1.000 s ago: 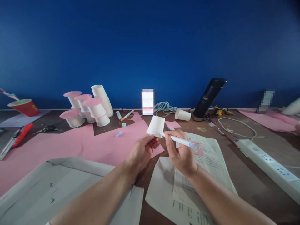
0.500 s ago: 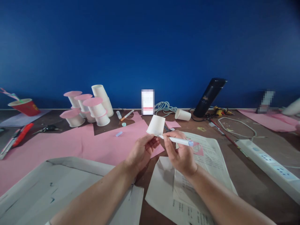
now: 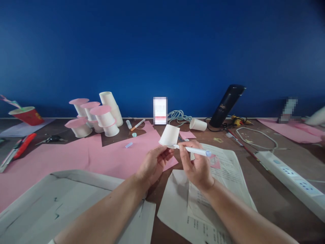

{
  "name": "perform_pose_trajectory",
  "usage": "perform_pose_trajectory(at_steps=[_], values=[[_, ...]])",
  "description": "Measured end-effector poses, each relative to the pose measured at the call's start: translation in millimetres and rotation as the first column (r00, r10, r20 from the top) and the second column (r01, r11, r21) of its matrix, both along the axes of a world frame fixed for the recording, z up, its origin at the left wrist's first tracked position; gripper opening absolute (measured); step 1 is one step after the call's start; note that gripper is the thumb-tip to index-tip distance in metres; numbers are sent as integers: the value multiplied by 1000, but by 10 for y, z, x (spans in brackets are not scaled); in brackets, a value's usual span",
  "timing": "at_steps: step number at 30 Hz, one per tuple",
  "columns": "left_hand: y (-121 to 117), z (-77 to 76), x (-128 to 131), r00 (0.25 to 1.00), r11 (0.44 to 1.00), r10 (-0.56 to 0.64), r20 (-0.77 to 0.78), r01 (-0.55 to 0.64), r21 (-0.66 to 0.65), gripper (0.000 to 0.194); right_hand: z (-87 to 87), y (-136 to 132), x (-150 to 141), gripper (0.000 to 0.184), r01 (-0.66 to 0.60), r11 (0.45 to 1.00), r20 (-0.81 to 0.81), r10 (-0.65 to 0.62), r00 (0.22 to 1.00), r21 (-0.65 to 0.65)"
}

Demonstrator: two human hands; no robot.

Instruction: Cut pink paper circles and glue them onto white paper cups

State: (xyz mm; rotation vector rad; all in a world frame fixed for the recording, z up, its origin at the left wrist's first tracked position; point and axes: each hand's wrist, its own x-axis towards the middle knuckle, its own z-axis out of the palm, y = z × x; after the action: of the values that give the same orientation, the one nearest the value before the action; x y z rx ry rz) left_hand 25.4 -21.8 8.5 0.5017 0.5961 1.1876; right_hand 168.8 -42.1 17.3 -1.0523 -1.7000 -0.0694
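In my left hand I grip a white paper cup by its near rim, tilted and held above the table. My right hand is closed around a white glue stick pen or marker with a bluish end. Its tip touches or nearly touches the cup's rim; I cannot tell which. Pink paper lies beneath and left of my left hand. Printed sheets lie under my right hand.
At the left stand stacked white cups with pink discs and a tall nested cup stack. One cup lies sideways near a black flask. A phone stands at the wall; a power strip and box cutter flank the table.
The pen has shifted slightly to the right along the cup's rim with my right hand. The cup has turned or moved a little to the right in my left hand.
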Motion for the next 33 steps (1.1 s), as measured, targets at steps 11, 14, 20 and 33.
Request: perform_pose_trajectory(at_steps=[11, 14, 20, 33], values=[[-12, -2, 14, 1000, 1000, 8, 22, -7, -26, 10, 3, 11, -3, 16, -65, 995, 39, 63, 997, 71], [-9, -8, 14, 1000, 1000, 4, 20, -4, -22, 9, 0, 15, 4, 18, -65, 995, 50, 61, 997, 72], [-5, -16, 8, 1000, 1000, 2, 3, -2, -19, 7, 23, 9, 1, 13, -21, 998, 29, 19, 999, 55], [-16, -41, 37, 993, 997, 19, -118, -10, 81, 14, 1, 19, 4, 13, -29, 998, 23, 28, 999, 54]])
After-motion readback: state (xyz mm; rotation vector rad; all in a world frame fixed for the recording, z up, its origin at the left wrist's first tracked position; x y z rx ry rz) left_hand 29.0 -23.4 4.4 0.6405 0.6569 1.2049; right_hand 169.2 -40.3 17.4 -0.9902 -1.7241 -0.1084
